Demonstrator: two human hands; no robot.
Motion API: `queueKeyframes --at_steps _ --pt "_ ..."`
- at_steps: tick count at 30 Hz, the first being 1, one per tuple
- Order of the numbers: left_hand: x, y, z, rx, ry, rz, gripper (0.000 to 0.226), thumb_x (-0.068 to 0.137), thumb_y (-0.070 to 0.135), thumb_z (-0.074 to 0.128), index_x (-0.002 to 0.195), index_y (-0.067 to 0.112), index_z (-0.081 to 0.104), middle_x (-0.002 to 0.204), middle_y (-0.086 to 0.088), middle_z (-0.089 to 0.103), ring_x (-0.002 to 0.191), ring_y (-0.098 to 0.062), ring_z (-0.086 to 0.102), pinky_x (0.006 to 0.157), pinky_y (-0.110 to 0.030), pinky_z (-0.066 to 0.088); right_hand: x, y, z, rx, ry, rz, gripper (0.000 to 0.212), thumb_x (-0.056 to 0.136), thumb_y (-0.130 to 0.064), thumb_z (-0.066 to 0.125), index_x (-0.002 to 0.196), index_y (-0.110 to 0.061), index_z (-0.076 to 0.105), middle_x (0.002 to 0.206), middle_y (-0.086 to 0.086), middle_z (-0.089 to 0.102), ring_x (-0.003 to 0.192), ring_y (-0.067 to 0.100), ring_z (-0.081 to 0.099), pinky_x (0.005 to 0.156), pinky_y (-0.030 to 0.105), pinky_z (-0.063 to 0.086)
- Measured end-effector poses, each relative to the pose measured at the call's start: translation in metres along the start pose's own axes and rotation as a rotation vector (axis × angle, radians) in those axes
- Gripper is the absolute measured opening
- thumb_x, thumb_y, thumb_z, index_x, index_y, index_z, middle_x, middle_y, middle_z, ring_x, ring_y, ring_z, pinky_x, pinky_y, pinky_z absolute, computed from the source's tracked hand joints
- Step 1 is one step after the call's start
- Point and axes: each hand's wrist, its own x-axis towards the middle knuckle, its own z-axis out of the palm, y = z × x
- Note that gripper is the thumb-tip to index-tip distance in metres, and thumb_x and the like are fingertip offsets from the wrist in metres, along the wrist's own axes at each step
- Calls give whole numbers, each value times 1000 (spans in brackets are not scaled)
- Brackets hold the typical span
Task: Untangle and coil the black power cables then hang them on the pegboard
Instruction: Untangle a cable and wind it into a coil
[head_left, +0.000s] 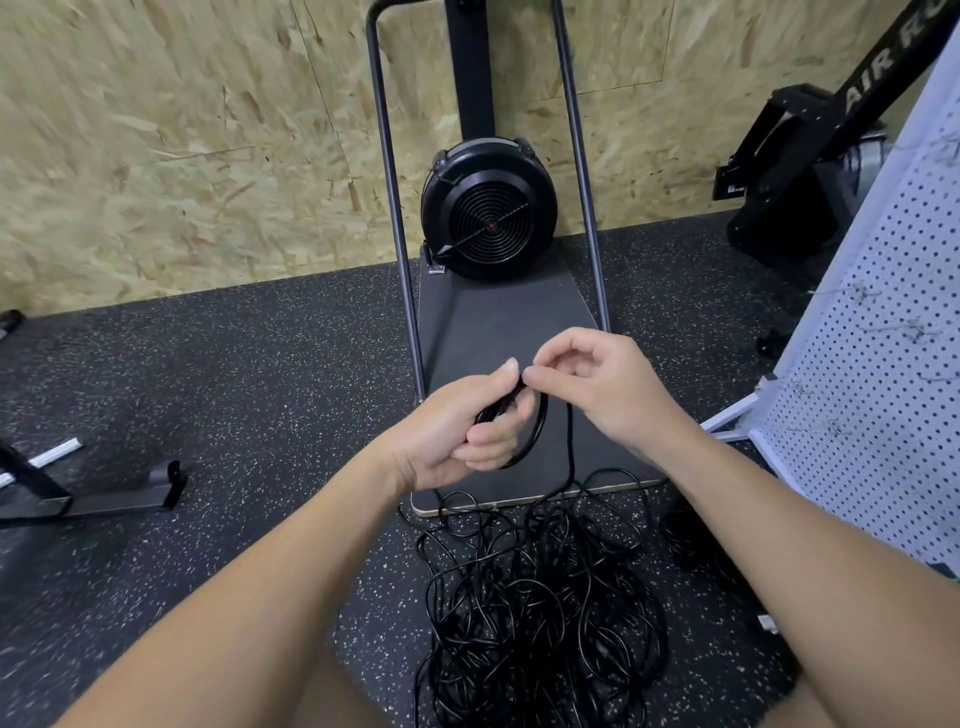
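A tangled heap of black power cables (535, 608) lies on the speckled rubber floor between my forearms. My left hand (462, 426) grips a small coil of black cable (537, 431), its loops hanging below the fingers. My right hand (587, 384) pinches the cable at the top of that coil, right against my left fingertips. One strand (570, 452) runs from my hands straight down into the heap. The white pegboard (878, 322) stands at the right edge, with thin wire hooks on it.
A black fan machine (488, 208) on a dark platform (498, 322) with two upright bars stands just beyond my hands, against an OSB wall. A black rower (795, 171) sits back right. Metal frame feet (104, 493) lie on the floor at left.
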Motion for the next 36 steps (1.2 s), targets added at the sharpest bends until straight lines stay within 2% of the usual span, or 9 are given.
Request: queueKeyframes --at_steps 7,11,14,17,21,24,27,31,36 --pt "5 -4 -8 -189 74 132 42 120 44 38 92 17 53 57 8 25 40 -7 19 47 -27 19 0 31 -4 107 -42 193 21 108 -28 72 125 -17 77 121 0 83 122 17 75 124 47 47" --pt "9 -2 -14 -330 112 214 43 119 48 38 93 19 54 57 9 26 41 -7 17 48 -26 18 -8 43 12 176 -139 379 67 97 -30 86 155 -29 54 133 -8 78 130 9 70 120 37 42" --pt "14 0 -23 -396 228 311 43 118 52 39 96 19 58 59 11 27 42 -6 19 48 -25 20 -14 53 28 119 -55 516 67 90 -25 92 146 -29 56 125 -7 79 124 12 71 111 37 43" --pt "18 0 -36 -470 341 405 45 117 53 39 103 17 62 62 10 27 43 -5 22 47 -23 25 -16 62 37 21 -14 584 39 92 -25 88 125 -23 69 104 -2 84 112 14 73 106 38 48" --pt "17 -1 -52 -511 484 435 44 116 47 45 126 11 67 73 8 31 53 -7 27 56 -22 33 -19 66 46 -48 74 486 9 97 -19 82 105 -15 78 91 8 82 74 8 72 79 34 58" --pt "17 -4 -55 -433 564 444 47 117 40 47 145 5 61 80 6 42 62 -11 34 66 -25 39 -21 58 53 -74 102 345 6 99 -16 76 93 -15 75 90 14 76 65 12 64 77 42 64" --pt "16 -9 -49 -152 638 420 43 119 29 48 150 2 57 93 -3 66 74 -16 57 75 -28 50 -21 42 59 -290 72 110 16 100 -20 74 84 -23 73 79 -2 72 63 5 55 71 33 53" --pt "17 -15 -35 130 564 323 33 119 17 47 148 4 55 122 -16 80 109 -28 78 96 -38 63 -21 22 56 -449 19 -74 12 100 -37 72 89 -34 71 85 -18 73 81 9 69 76 44 59" --pt "19 -14 -10 468 452 187 20 116 15 52 114 10 71 84 -8 76 71 -20 70 68 -31 56 -22 6 39 -351 98 -118 28 89 -20 91 93 -24 63 74 -9 75 74 3 73 71 36 59"
